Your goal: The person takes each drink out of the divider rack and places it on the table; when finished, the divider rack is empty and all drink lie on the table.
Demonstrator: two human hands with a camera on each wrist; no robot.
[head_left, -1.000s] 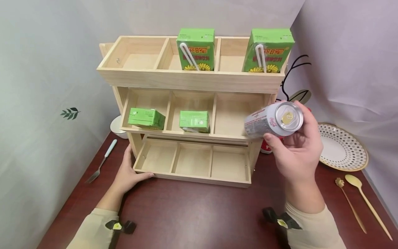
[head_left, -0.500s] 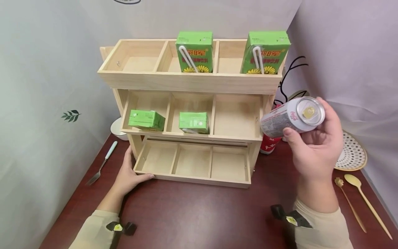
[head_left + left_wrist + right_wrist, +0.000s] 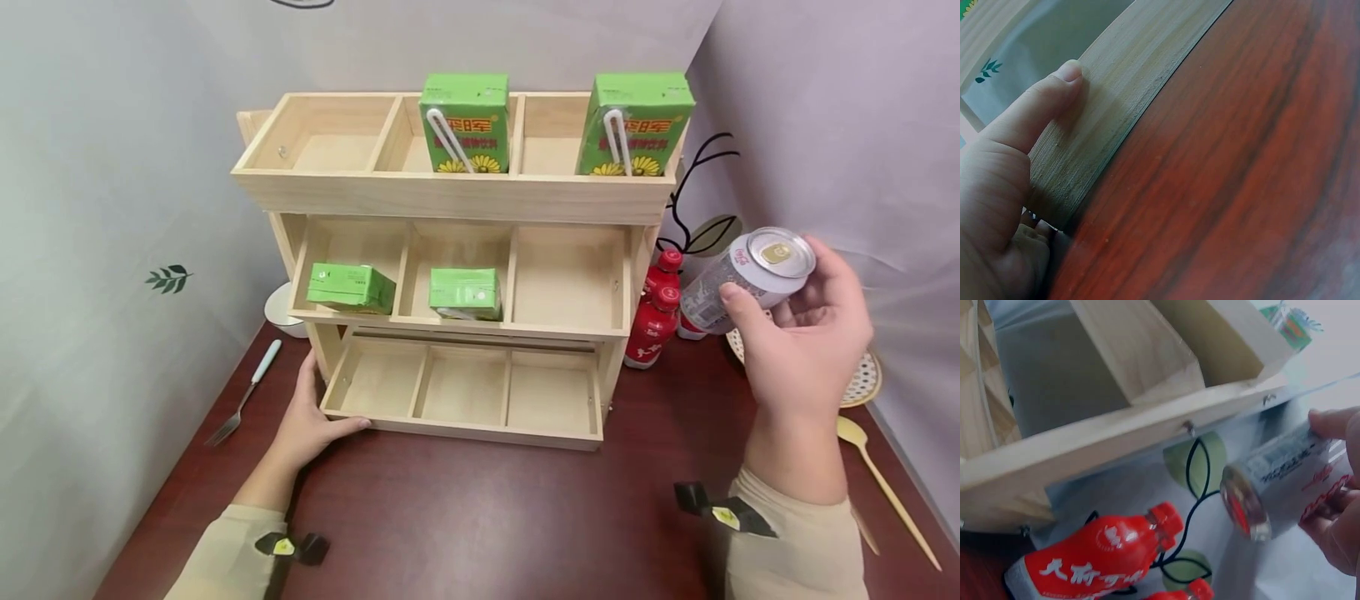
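My right hand (image 3: 813, 354) grips a silver Coca-Cola can (image 3: 723, 287) in the air, right of the three-tier wooden shelf (image 3: 450, 196). The can is tilted, its lid toward me; in the right wrist view its base (image 3: 1244, 503) points toward the shelf's side. At the shelf's lower left corner, my left hand (image 3: 311, 425) holds the bottom tray, thumb across the front board and fingers round the side. Two green drink cartons stand in the top tier, in the middle (image 3: 468, 125) and right (image 3: 637, 125) compartments. Two more sit in the second tier, left (image 3: 348, 287) and middle (image 3: 465, 292).
Red bottles (image 3: 652, 329) stand beside the shelf's right side. A dotted plate (image 3: 862, 383) lies partly behind my right hand, with a gold spoon (image 3: 885, 483) in front. To the left are a fork (image 3: 243, 392) and a white bowl (image 3: 281, 312).
My right hand has carried the can rightward, away from the shelf's second tier, uncovering the red bottles and covering more of the plate. The left hand stays on the tray corner.
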